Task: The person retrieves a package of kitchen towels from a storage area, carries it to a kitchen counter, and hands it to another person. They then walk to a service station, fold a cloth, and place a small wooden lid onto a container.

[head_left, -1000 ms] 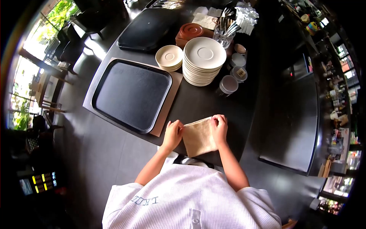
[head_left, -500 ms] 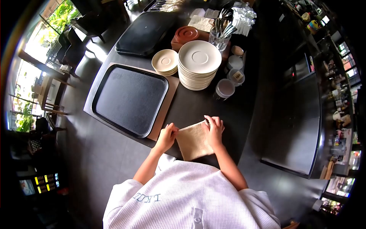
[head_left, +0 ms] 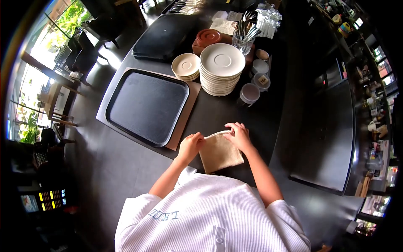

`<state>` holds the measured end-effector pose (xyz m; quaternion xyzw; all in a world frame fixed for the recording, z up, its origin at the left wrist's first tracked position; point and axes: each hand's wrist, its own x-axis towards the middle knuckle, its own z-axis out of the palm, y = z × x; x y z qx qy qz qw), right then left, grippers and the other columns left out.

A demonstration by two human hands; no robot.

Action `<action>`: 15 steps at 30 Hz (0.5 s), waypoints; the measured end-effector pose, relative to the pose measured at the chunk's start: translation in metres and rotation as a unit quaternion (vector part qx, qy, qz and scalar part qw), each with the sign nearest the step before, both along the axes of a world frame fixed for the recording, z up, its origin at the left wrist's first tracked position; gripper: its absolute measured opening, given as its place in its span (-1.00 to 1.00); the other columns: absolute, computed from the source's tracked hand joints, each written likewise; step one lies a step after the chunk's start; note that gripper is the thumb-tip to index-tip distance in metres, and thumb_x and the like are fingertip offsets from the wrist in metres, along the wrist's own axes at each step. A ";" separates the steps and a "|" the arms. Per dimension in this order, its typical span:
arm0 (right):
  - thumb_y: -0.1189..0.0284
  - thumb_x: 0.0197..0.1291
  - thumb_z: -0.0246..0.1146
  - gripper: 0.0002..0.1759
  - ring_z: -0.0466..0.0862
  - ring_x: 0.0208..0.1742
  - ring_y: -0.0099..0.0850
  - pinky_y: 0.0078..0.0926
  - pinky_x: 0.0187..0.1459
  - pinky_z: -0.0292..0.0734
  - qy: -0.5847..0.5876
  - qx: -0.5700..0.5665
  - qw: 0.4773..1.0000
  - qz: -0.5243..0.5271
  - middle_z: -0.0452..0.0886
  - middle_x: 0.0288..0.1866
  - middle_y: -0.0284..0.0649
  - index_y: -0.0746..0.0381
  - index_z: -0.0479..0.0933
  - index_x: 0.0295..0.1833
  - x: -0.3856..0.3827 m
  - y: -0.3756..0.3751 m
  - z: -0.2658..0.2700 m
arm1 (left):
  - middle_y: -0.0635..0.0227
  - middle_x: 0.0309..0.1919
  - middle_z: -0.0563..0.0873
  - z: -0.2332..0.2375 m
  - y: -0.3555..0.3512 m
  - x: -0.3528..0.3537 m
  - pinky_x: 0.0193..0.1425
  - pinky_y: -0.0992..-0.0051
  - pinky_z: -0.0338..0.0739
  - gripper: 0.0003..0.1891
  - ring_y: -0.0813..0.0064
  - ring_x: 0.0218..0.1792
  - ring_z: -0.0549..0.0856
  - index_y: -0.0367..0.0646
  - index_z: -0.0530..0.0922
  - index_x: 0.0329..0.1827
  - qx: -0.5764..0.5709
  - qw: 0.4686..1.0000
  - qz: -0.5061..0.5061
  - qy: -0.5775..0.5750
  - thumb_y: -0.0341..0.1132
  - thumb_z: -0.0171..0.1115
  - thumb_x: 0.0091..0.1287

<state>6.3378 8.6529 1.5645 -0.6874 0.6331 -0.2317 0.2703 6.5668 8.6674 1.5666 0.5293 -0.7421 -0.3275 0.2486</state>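
Observation:
A tan folded cloth (head_left: 221, 154) hangs over the front edge area of the dark table, close to the white shirt. My left hand (head_left: 191, 145) is closed on its upper left corner, fingers pinched together. At the upper right corner, my right hand (head_left: 239, 136) grips the top edge between thumb and fingers. Between the two hands the top edge is stretched, with a pale rim showing. A black tray (head_left: 149, 107) lies flat to the left of my left hand, on a brown board (head_left: 184, 122).
Beyond the hands stand a tall stack of white plates (head_left: 222, 63) and a shorter stack of small saucers (head_left: 185, 66). Lidded cups (head_left: 249, 94) line the right side. Farther back are a glass of cutlery (head_left: 243, 42), a reddish-brown lid (head_left: 208, 37) and more black trays (head_left: 161, 38).
The cloth's top edge is now pulled straighter, and my right hand has shifted from lying over the corner to pinching the edge. The whole view has shifted slightly.

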 end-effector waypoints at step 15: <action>0.48 -0.06 0.41 -0.87 0.54 -0.47 -0.51 -0.56 -0.33 0.43 -0.208 -0.184 0.959 0.063 0.66 -0.51 -0.25 0.30 0.64 -0.39 -0.023 0.014 0.178 | 0.26 -0.45 0.69 0.180 -0.027 0.025 -0.25 0.53 0.55 -0.88 0.44 -0.38 0.70 -0.30 0.59 -0.34 -0.094 0.989 -0.066 0.092 -0.65 0.27 0.08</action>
